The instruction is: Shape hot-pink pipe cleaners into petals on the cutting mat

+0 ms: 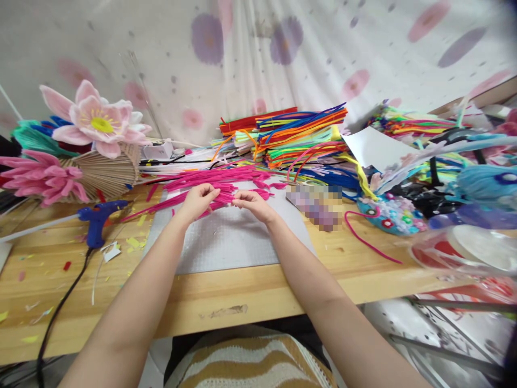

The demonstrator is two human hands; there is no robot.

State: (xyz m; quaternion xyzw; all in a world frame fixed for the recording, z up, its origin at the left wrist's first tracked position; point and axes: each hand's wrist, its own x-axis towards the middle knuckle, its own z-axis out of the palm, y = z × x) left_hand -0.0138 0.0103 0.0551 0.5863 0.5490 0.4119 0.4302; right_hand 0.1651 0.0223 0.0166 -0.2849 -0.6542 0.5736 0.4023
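**Left hand (201, 201) and right hand (254, 205) face each other over pink stems (226, 175)**

The fuzzy pink stems lie in a loose spread on a grey mat (226, 248), the larger part beyond the left hand and some running out to the left past its wrist. A cluster of their ends shows in the narrow gap between the two hands, just beside both sets of fingertips.

The left hand has its thumb and forefinger drawn nearly together. The right hand, a little apart from it, has a similar narrow pinch pointing back toward the left. Whether either pinch has hold of a single stem cannot be told, since pink lies directly behind both. Shorter folded pink pieces (262, 193) sit just beyond the right hand.

Behind the spread, stacked bundles of coloured stems (302, 132) rise near the curtain (250, 70). On the wooden table (250, 293), a blue glue gun (97, 221) lies well left of the left hand, and one curved pink stem (374, 249) rests well right of the right hand.
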